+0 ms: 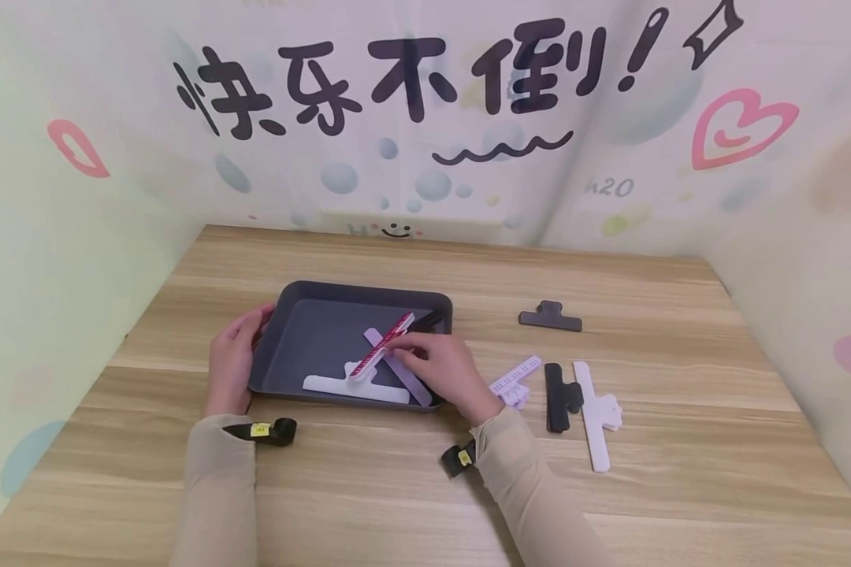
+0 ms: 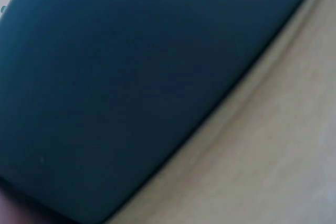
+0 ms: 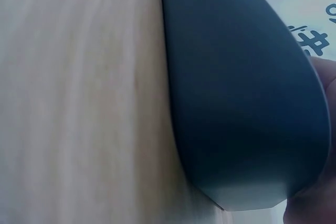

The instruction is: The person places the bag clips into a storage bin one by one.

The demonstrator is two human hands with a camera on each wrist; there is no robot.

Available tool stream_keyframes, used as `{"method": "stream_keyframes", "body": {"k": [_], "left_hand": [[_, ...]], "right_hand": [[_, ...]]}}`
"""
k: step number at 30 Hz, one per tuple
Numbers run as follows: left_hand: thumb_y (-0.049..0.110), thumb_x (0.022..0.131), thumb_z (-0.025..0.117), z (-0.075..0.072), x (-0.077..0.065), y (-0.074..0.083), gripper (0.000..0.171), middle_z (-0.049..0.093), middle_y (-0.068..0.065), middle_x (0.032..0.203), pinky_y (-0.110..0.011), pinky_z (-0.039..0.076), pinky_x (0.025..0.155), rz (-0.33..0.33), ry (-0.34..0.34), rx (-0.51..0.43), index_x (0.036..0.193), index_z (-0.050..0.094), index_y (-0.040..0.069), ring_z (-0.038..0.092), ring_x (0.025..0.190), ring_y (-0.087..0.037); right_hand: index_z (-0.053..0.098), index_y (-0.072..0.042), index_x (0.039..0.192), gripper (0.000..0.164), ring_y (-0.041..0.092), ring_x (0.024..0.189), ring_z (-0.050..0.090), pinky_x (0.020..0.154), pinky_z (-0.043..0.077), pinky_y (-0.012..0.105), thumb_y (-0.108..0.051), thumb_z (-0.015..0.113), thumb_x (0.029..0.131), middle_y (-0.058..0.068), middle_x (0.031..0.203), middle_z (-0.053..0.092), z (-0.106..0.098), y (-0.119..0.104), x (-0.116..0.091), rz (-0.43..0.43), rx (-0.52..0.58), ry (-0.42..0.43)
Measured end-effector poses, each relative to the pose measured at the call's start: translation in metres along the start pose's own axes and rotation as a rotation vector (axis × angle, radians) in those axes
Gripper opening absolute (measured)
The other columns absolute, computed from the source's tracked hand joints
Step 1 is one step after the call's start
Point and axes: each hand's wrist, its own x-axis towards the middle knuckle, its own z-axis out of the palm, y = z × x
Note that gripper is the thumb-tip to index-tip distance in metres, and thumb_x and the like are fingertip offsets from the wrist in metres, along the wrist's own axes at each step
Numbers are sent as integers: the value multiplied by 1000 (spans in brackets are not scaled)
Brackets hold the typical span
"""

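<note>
My right hand pinches a red-and-white bag clip between thumb and fingers, above the right part of a dark grey tray. Under it in the tray lie a white bag clip, a purple bag clip and a black one, partly hidden by the hand. My left hand rests against the tray's left outer wall, its fingertips partly hidden. Both wrist views are mostly filled by the tray's outer wall; the right one also shows part of my right hand at its edge.
On the wooden table, right of the tray, lie a lilac bag clip, a black one and a white one. Farther back sits a dark grey clip. A printed cloth hangs behind the table.
</note>
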Motion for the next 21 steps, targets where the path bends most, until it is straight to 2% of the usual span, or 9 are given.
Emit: {"method": "stream_keyframes", "body": {"k": [9, 15, 21], "left_hand": [[45, 86, 51, -1, 0, 1, 47, 53, -2, 122, -17, 37, 83, -12, 5, 38, 120, 58, 13, 45, 108, -15], [46, 86, 51, -1, 0, 0, 47, 53, -2, 122, -18, 37, 83, -19, 7, 45, 120, 58, 14, 45, 108, -15], [46, 86, 51, 0, 0, 0, 47, 53, -2, 122, -18, 37, 83, -20, 6, 43, 120, 58, 15, 45, 108, -15]], "right_hand": [[68, -29, 99, 17, 4, 70, 49, 61, 41, 23, -30, 63, 83, -18, 90, 62, 1, 0, 1, -7, 25, 26], [66, -30, 101, 18, 6, 70, 49, 61, 41, 24, -31, 60, 85, -17, 92, 62, -1, 0, -1, 19, 32, 3], [66, -31, 100, 16, 9, 68, 48, 58, 40, 25, -30, 59, 85, -18, 89, 61, -1, 3, -1, 38, 92, -4]]}}
